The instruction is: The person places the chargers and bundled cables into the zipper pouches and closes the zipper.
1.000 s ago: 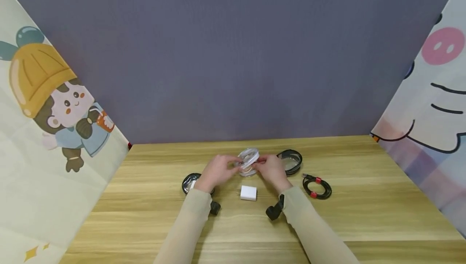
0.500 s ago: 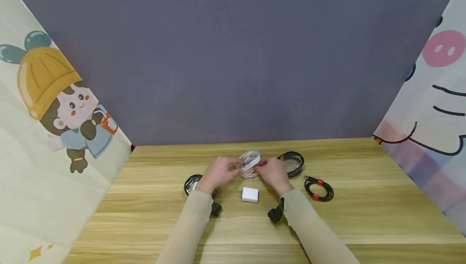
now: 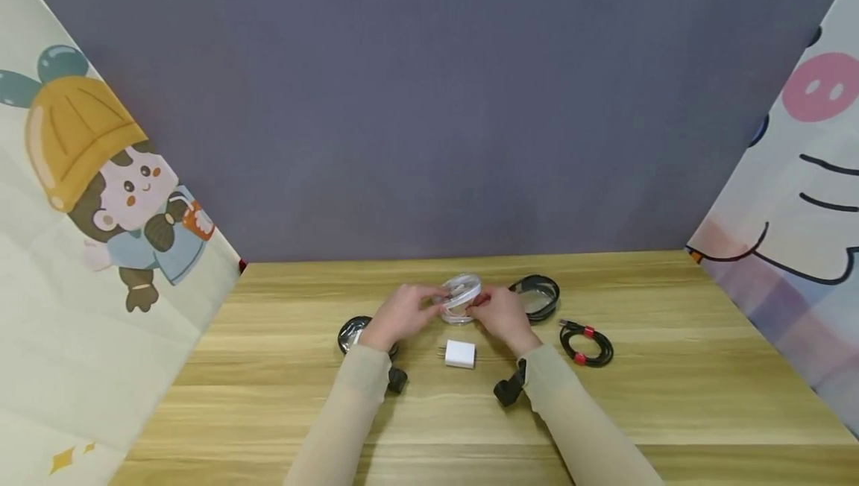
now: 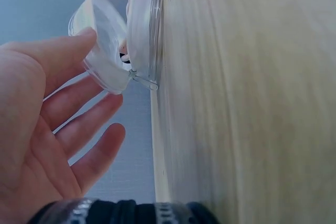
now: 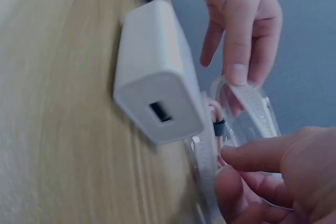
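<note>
A clear round plastic case stands on the table with its hinged lid tilted up. My left hand holds the lid's edge, thumb on one side and fingers on the other, the little finger spread away. Inside the case lies a pinkish coiled cable with a dark tie. My right hand reaches in from the right, its thumb and forefinger pinching at the cable in the right wrist view. In front of the case sits a white charger plug with a USB port.
A black cable coil lies right of the right hand. Nearer is a thin black cable with red ties. Another black coil is partly hidden behind the left wrist. A grey wall rises behind the wooden table.
Both hands stay at the case, with small finger shifts. The coiled cable shows less inside the case in the head view. The slight shift of the whole scene comes from the head camera.
</note>
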`<state>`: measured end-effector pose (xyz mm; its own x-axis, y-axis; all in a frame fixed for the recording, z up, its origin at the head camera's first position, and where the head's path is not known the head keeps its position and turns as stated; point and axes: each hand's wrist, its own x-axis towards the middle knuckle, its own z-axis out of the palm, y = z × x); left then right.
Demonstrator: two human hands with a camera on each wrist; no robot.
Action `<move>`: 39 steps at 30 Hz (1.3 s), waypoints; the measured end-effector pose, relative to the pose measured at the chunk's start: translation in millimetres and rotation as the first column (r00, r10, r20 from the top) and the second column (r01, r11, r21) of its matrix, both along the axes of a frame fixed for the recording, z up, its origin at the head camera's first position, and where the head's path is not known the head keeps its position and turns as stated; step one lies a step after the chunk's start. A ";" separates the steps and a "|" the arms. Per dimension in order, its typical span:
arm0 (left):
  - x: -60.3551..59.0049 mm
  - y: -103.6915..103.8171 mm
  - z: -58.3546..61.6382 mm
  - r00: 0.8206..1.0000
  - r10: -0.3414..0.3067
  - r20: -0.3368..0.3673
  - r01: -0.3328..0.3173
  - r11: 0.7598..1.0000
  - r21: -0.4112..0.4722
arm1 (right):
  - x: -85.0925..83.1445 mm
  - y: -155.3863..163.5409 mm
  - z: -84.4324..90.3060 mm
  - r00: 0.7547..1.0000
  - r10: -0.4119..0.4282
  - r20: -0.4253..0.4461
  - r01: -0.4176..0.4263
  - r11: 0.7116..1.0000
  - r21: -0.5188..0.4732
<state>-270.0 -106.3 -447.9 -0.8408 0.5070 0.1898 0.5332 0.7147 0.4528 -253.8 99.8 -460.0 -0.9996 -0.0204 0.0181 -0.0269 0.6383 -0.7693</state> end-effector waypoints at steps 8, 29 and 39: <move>-3.5 -5.5 1.8 1.000 0.013 -0.012 -0.013 1.000 0.000 | 5.8 0.6 6.4 0.997 0.083 -0.003 -0.083 0.996 -0.028; -5.7 -6.8 2.9 1.000 0.001 -0.006 -0.001 1.000 -0.012 | 39.6 11.0 10.9 0.873 0.467 -0.136 -0.460 0.884 0.087; -6.9 -11.2 0.6 0.999 -0.028 -0.037 0.028 1.000 0.010 | 47.5 14.0 2.5 0.823 0.554 -0.125 -0.523 0.825 0.214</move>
